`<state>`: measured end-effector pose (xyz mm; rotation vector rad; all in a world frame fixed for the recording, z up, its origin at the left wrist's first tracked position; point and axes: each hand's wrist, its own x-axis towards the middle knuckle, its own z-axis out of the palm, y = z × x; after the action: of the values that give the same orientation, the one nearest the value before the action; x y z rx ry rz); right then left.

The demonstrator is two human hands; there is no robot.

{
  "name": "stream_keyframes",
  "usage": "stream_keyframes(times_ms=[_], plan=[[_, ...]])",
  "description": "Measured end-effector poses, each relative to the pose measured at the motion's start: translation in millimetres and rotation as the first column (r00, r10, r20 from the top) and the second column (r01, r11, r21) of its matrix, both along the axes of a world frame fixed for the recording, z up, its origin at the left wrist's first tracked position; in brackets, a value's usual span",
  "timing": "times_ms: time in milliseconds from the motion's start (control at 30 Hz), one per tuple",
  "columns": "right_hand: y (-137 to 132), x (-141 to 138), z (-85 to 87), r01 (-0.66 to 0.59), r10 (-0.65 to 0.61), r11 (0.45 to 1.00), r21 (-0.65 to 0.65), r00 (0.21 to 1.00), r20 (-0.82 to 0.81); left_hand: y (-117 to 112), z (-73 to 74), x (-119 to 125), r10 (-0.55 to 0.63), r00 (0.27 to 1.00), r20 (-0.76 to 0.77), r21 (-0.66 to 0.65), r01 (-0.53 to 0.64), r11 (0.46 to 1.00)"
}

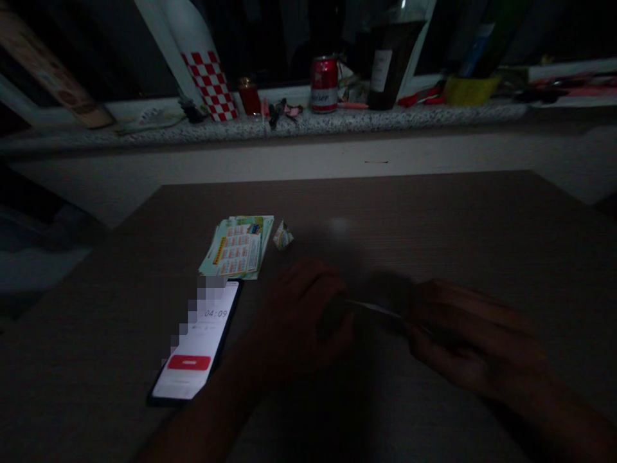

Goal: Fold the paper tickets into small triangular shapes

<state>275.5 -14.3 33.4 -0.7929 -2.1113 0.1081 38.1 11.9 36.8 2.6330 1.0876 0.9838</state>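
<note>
Dim light covers the wooden table. Between my hands stretches a thin pale strip, seen nearly edge-on, probably paper. My left hand is closed with its fingers curled around one end. At the other end, my right hand pinches the strip between thumb and fingers. Most of what lies inside both grips is hidden in shadow. Beyond my left hand stands a small folded paper piece, pointed at the top. Beside it lies a stack of printed cards with a calendar-like grid.
A lit phone rests left of my left forearm. Along the granite windowsill behind the table stand a red-checkered bottle, a red can, a dark bottle, a small red jar and a yellow container.
</note>
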Motion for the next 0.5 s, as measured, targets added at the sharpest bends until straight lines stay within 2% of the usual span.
stream_keyframes(times_ms=[133,233,300,367,433,500], plan=[[2.5,-4.4,-7.8,-0.023,0.015,0.996,-0.088,0.996,-0.083,-6.4,-6.9,9.9,-0.095,0.995,-0.028,-0.136,0.09,0.987],[3.9,-5.0,-14.0,0.003,-0.027,0.983,-0.182,0.992,-0.127,-7.0,-12.1,11.4,-0.108,0.993,0.051,-0.282,0.118,0.952],[4.9,-4.5,-17.8,0.044,-0.083,0.965,-0.258,0.986,-0.144,-6.6,-14.0,11.9,-0.056,0.988,0.145,-0.42,0.112,0.901],[6.2,-4.3,-21.3,0.085,-0.151,0.928,-0.362,0.976,-0.158,-5.6,-15.4,12.5,0.047,0.973,0.226,-0.559,0.09,0.824],[7.7,-5.0,-24.7,0.075,-0.177,0.871,-0.485,0.97,-0.168,-3.8,-17.3,13.2,0.155,0.945,0.289,-0.661,0.08,0.746],[8.9,-6.8,-28.1,0.034,-0.158,0.809,-0.587,0.974,-0.161,-1.0,-19.9,13.9,0.221,0.914,0.341,-0.714,0.099,0.693]])
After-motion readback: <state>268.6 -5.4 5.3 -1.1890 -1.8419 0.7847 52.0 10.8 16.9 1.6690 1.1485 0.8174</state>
